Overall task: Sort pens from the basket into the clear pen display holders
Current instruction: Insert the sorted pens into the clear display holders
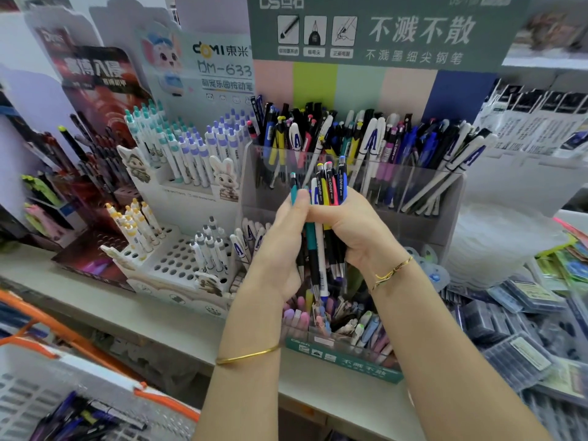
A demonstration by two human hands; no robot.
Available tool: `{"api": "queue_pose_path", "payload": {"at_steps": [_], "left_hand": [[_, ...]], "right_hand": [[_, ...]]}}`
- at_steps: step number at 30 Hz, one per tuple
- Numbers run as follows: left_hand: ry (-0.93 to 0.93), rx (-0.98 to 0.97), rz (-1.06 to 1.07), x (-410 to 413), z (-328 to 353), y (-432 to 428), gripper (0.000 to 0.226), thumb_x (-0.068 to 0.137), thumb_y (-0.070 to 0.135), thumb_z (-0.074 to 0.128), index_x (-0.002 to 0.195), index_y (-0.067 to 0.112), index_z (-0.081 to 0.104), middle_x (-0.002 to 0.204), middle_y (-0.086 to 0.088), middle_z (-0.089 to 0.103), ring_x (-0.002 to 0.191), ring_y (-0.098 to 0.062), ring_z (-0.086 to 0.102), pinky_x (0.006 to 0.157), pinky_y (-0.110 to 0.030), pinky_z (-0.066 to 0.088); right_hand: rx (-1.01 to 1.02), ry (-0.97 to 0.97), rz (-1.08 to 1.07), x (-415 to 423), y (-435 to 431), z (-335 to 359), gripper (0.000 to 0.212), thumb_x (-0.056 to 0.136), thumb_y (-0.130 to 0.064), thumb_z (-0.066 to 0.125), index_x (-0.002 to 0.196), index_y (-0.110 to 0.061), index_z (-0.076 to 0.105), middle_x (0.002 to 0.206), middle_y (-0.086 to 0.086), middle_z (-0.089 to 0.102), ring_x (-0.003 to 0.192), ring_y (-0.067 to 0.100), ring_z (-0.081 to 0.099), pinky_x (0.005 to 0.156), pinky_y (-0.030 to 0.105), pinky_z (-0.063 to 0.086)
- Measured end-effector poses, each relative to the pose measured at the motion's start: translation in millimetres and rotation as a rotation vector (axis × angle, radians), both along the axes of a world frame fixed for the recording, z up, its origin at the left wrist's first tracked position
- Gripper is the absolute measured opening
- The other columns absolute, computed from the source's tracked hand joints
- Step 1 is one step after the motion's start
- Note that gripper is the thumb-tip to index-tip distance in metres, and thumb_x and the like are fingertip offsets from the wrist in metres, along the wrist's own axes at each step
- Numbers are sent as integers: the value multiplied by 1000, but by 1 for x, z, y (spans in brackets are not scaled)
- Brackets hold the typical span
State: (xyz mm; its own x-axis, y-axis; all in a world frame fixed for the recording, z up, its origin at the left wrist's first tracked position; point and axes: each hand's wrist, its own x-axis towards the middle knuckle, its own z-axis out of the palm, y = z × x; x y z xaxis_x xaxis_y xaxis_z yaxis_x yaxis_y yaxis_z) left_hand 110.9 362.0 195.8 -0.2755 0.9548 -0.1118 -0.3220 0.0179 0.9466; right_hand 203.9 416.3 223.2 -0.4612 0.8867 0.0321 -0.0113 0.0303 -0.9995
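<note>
My right hand (pixel 353 230) grips a bunch of several pens (pixel 329 186) upright, their coloured caps pointing up. My left hand (pixel 280 246) pinches a teal pen (pixel 310 240) at the left side of that bunch, thumb near its top. Both hands hover in front of the clear pen display holder (pixel 413 198), whose upper compartments are packed with mixed pens. A lower clear tier (pixel 343 342) under my wrists holds pastel pens. The white basket (pixel 63 386) with orange handles sits at bottom left, with several dark pens lying in it.
A white perforated pen stand (pixel 178 259) with cartoon figures stands left of the holder. A dark red display (pixel 92 173) is further left. Flat packaged refills (pixel 515 326) lie on the shelf at right. A green sign board (pixel 381 30) rises behind.
</note>
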Motion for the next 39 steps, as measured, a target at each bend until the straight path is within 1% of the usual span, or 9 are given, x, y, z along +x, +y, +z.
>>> {"api": "queue_pose_path", "payload": {"at_steps": [4, 10, 12, 16, 20, 27, 30, 33, 39], "left_hand": [[136, 9, -59, 0, 3, -1, 109, 49, 73, 77, 139, 25, 37, 133, -7, 58, 123, -25, 55, 106, -49, 42], [48, -2, -29, 14, 5, 0, 93, 60, 68, 66, 130, 11, 43, 121, -12, 63, 109, -23, 65, 91, -42, 54], [16, -1, -23, 20, 5, 0, 85, 62, 67, 61, 125, 11, 49, 114, -14, 67, 102, -22, 69, 84, -39, 57], [-108, -41, 45, 34, 8, -1, 90, 62, 72, 60, 124, 8, 54, 109, -18, 70, 101, -29, 69, 94, -50, 52], [-144, -109, 75, 48, 8, -2, 72, 87, 70, 38, 122, 12, 58, 106, -15, 72, 99, -26, 70, 92, -50, 53], [-283, -77, 150, 63, 11, -4, 64, 93, 69, 28, 96, 19, 69, 75, 0, 74, 81, -13, 70, 72, -31, 51], [-274, -79, 167, 65, 13, -7, 63, 94, 68, 27, 97, 20, 68, 86, -1, 74, 85, -12, 70, 73, -31, 52], [-252, -88, 172, 60, 17, -7, 70, 92, 71, 25, 111, 18, 67, 111, -10, 71, 105, -22, 66, 93, -42, 52], [-171, -66, 158, 27, 18, 0, 70, 91, 71, 27, 116, 18, 65, 109, -12, 72, 103, -23, 68, 92, -45, 54]], "right_hand": [[24, -80, 22, 1, 1, 6, 27, 80, -8, 72, 98, 10, 62, 81, 12, 64, 74, 21, 63, 65, 27, 56], [6, -287, -20, -1, 10, 6, 44, 81, -32, 73, 105, 2, 60, 95, 16, 65, 84, 25, 63, 76, 34, 53], [31, -334, -33, 0, 11, 7, 35, 84, -31, 70, 97, 0, 60, 86, 12, 61, 75, 22, 58, 69, 29, 49], [117, -465, -64, 5, 13, 12, 32, 89, -36, 63, 73, -12, 50, 66, 1, 48, 55, 14, 43, 50, 25, 35], [260, -623, -85, 9, 10, 9, 38, 92, -45, 55, 74, -15, 40, 68, -2, 43, 58, 15, 40, 53, 30, 31], [458, -803, -100, 15, -6, 15, 44, 91, -58, 45, 76, -17, 38, 73, -3, 44, 63, 14, 42, 58, 32, 34], [508, -835, -108, 15, -8, 16, 45, 92, -57, 43, 71, -19, 35, 70, -3, 43, 60, 13, 40, 51, 31, 29], [534, -842, -134, 9, -9, 16, 45, 91, -59, 42, 73, -19, 38, 70, -3, 45, 60, 15, 43, 52, 30, 31], [537, -865, -172, -17, -3, 21, 45, 90, -61, 41, 82, -17, 46, 71, -5, 47, 71, 21, 51, 80, 39, 42]]}}
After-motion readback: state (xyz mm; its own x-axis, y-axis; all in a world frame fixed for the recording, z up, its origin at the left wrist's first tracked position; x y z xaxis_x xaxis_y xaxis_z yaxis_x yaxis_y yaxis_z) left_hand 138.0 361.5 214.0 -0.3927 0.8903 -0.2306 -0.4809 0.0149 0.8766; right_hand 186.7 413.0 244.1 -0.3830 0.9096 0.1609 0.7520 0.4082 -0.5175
